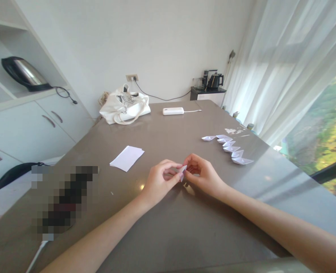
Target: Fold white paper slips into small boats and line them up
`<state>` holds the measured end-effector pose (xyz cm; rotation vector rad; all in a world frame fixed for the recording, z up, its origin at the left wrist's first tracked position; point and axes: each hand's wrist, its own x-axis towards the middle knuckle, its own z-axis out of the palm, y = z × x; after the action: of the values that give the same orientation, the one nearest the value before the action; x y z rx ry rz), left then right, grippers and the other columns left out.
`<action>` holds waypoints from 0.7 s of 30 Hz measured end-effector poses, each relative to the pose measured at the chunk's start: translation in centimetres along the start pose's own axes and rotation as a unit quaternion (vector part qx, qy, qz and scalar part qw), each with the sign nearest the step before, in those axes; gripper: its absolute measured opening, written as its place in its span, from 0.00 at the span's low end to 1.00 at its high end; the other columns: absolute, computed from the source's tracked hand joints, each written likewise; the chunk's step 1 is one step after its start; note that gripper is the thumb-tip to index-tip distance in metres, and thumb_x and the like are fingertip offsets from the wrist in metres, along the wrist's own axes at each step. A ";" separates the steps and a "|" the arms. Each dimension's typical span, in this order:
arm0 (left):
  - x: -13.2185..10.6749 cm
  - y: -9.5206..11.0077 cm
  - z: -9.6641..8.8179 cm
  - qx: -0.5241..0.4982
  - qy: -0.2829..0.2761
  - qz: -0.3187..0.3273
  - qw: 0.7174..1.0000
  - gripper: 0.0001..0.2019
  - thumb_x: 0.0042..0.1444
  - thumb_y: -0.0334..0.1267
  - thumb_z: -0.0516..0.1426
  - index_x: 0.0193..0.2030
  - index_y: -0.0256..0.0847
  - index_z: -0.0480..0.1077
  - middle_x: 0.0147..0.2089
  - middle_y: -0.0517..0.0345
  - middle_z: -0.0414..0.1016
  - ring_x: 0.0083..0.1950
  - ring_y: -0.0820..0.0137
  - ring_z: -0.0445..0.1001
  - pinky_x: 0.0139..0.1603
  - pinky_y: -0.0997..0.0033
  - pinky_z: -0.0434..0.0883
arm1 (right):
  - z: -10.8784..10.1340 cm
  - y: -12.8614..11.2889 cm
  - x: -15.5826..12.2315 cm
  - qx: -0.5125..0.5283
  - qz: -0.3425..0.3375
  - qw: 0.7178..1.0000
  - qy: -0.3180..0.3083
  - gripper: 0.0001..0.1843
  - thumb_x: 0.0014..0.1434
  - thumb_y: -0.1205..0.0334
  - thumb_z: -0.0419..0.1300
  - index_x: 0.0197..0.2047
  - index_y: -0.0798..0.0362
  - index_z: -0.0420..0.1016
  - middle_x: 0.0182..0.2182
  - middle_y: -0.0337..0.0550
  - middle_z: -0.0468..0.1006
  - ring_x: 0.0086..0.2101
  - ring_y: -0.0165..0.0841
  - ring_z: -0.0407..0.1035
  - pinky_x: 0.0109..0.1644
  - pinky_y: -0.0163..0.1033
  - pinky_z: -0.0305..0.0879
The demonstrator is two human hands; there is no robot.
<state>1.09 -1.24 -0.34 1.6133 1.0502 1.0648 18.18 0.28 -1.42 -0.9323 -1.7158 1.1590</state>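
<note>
Between my two hands, just above the table [145, 227], is a small folded piece of white paper [183, 170]. My left hand [162, 180] pinches it between thumb and fingers from the left. From the other side my right hand [203, 174] grips its right edge, fingers curled. The fingers partly cover the paper, so its full shape is hidden. To the right stand several white paper boats [232, 148] in a slanting row. A stack of white paper sheets [127, 158] lies flat, left of my hands.
A white bag [125, 106] and a white power bank [173, 111] with a short cable sit toward the far edge. Paper scraps [234, 131] lie beyond the boats. At left is a blurred-out dark object [68, 201] with a white cable. A curtain [253, 68] hangs at right.
</note>
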 end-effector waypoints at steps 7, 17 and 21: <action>0.3 -0.6 -0.7 0.005 -0.036 0.013 0.999 0.14 0.52 0.38 0.61 0.45 0.37 0.74 0.45 0.49 0.72 0.40 0.68 0.75 0.41 0.69 0.73 | -0.2 0.7 0.6 0.142 0.064 0.987 -0.030 0.16 0.48 0.59 0.66 0.33 0.53 0.62 0.25 0.37 0.74 0.26 0.28 0.70 0.31 0.34 0.64; 0.4 -0.1 -1.0 -0.025 -0.035 0.006 0.999 0.10 0.50 0.39 0.63 0.36 0.35 0.77 0.36 0.50 0.78 0.38 0.66 0.75 0.41 0.70 0.70 | -0.2 0.8 0.7 0.113 0.074 0.991 -0.020 0.17 0.46 0.61 0.66 0.30 0.53 0.59 0.22 0.32 0.67 0.22 0.24 0.62 0.25 0.30 0.58; 0.3 0.0 -1.0 0.050 -0.019 0.054 0.997 0.09 0.52 0.40 0.61 0.33 0.35 0.77 0.33 0.51 0.77 0.36 0.68 0.74 0.38 0.72 0.69 | -0.2 1.0 0.6 0.026 0.053 0.998 -0.018 0.11 0.48 0.66 0.62 0.26 0.54 0.60 0.20 0.32 0.63 0.21 0.23 0.57 0.24 0.29 0.53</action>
<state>0.23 -0.75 -0.05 1.7813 1.0136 1.0636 18.29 1.15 -2.14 -0.9862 -1.6725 1.2912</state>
